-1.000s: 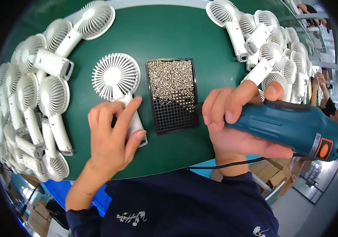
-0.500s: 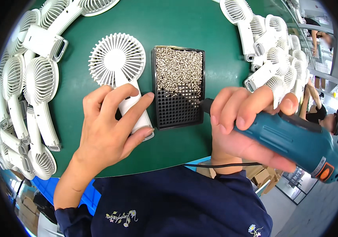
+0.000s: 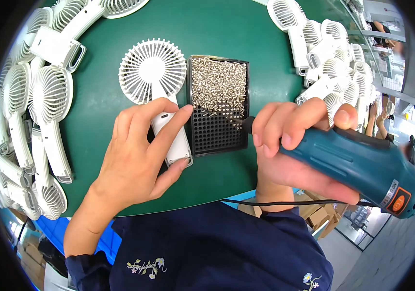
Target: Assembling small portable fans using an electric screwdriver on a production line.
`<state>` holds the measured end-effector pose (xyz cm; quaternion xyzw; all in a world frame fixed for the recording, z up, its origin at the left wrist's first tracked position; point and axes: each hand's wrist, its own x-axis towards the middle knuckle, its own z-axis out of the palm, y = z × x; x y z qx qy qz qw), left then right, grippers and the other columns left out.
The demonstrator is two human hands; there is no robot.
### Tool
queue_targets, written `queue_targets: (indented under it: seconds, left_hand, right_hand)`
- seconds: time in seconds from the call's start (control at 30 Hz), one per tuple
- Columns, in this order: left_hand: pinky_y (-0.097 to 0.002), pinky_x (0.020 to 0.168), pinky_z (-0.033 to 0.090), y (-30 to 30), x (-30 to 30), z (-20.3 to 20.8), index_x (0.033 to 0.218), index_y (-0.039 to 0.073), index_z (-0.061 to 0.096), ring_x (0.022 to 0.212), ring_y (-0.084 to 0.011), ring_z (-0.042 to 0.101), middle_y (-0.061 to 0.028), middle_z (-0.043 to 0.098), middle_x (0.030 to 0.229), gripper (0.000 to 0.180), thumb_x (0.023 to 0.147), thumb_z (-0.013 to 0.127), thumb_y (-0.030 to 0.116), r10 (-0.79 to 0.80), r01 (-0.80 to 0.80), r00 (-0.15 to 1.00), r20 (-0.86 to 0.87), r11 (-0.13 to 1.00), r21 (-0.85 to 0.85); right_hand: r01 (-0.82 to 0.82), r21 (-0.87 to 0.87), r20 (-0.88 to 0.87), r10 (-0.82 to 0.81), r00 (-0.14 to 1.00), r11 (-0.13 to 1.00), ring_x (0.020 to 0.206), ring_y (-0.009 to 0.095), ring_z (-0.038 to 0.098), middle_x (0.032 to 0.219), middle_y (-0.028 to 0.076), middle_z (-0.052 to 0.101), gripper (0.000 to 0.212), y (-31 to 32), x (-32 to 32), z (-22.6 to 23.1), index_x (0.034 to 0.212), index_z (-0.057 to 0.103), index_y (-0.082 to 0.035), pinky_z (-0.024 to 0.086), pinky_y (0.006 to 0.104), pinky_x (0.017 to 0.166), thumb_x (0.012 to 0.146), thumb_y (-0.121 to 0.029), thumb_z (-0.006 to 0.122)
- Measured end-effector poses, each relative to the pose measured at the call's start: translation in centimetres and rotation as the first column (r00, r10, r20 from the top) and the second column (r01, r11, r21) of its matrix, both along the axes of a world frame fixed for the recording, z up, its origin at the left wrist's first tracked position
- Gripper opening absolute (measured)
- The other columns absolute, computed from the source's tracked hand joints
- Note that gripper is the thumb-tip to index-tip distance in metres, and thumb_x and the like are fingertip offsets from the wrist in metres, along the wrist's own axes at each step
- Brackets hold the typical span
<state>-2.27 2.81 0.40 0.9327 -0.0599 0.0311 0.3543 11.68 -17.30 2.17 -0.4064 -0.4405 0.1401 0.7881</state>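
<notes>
Top-down view of a person's hands at a dark green tabletop (image 3: pixel 102 63). A white plastic handheld fan (image 3: pixel 152 69) w/ a round, spoked grille lies centre-left, handle toward the person, just beside a black rectangular plastic tray (image 3: pixel 217 140). The L hand (image 3: pixel 137 150) is bent over the fan's handle, index finger across it, thumb at its lower end; palm side's hidden, so can't tell if it grips or just presses. The R hand (image 3: pixel 297 143) is closed round a teal electric screwdriver (image 3: pixel 353 162) w/ a black nose, its thin bit slanting over the tray. Small silver metal screws (image 3: pixel 218 82) fill the tray's far part in a loose heap; a few sit singly in holes mid-tray, & the near rows of holes are bare. Progress, as judged: this fan's prob. mid-job, i.e. set down w/ a hand on it, but the driver's at the tray, so at least one screw looks left to drive. Bit tip's too small to tell if a screw's on it. A L-side heap of white fans (image 3: pixel 50 94) & a R-side heap of white fans (image 3: pixel 333 68) flank the work; nothing shows which, if either, is done.
</notes>
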Motion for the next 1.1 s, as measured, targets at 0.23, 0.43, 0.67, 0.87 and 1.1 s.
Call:
queue_targets:
  seconds: [0.23,0.43,0.67,0.87,1.1]
  left_hand:
    - [-0.0404,0.087,0.045,0.1,0.0,-0.6,0.134,0.01,0.058,0.111,-0.0332,0.047,-0.0138,0.048,0.133,0.069,0.069,0.081,0.016,-0.013,0.012,0.997,0.073,1.0,0.008]
    - [-0.0408,0.088,0.045,0.1,0.1,-0.7,0.133,0.013,0.058,0.111,-0.0329,0.047,-0.0113,0.048,0.134,0.069,0.069,0.082,0.016,-0.007,0.008,0.997,0.076,1.0,-0.009]
    - [-0.0406,0.088,0.046,0.2,0.2,-0.7,0.133,0.013,0.056,0.111,-0.0333,0.047,-0.0101,0.048,0.134,0.071,0.068,0.083,0.016,-0.005,0.009,0.996,0.089,0.999,-0.044]
    - [-0.0411,0.088,0.046,0.4,0.0,-0.9,0.134,0.013,0.056,0.111,-0.0336,0.047,-0.0102,0.048,0.133,0.072,0.067,0.083,0.016,-0.003,0.008,0.995,0.098,0.999,-0.052]
    - [-0.0421,0.089,0.046,0.4,0.2,-0.9,0.134,0.012,0.055,0.111,-0.0345,0.048,-0.0107,0.048,0.133,0.072,0.067,0.083,0.016,-0.009,0.014,0.995,0.096,0.999,-0.051]
  right_hand:
    - [0.165,0.081,-0.042,-0.162,0.986,0.983,0.049,0.017,0.05,0.08,0.006,0.051,0.08,0.6,-1.6,2.1,0.133,0.041,-0.012,0.041,0.0324,0.044,0.085,-0.072,0.059]
    - [0.18,0.098,-0.068,-0.174,0.982,0.979,0.044,0.014,0.047,0.074,0.004,0.053,0.065,2.8,-5.1,3.0,0.13,0.041,-0.012,0.041,0.0284,0.039,0.091,-0.06,0.06]
    - [0.066,0.057,-0.024,-0.065,0.998,0.996,0.045,0.015,0.047,0.076,0.007,0.054,0.069,3.1,-5.4,2.0,0.135,0.038,-0.012,0.042,0.029,0.04,0.092,-0.063,0.056]
    - [0.06,0.061,-0.039,-0.057,0.998,0.996,0.046,0.017,0.047,0.076,0.008,0.054,0.072,3.7,-5.9,1.1,0.133,0.039,-0.012,0.043,0.03,0.041,0.089,-0.066,0.058]
    - [0.08,-0.029,-0.09,-0.082,0.993,0.996,0.048,0.02,0.049,0.075,0.009,0.057,0.062,3.2,-6.5,1.7,0.123,0.044,-0.017,0.041,0.0328,0.044,0.088,-0.064,0.062]
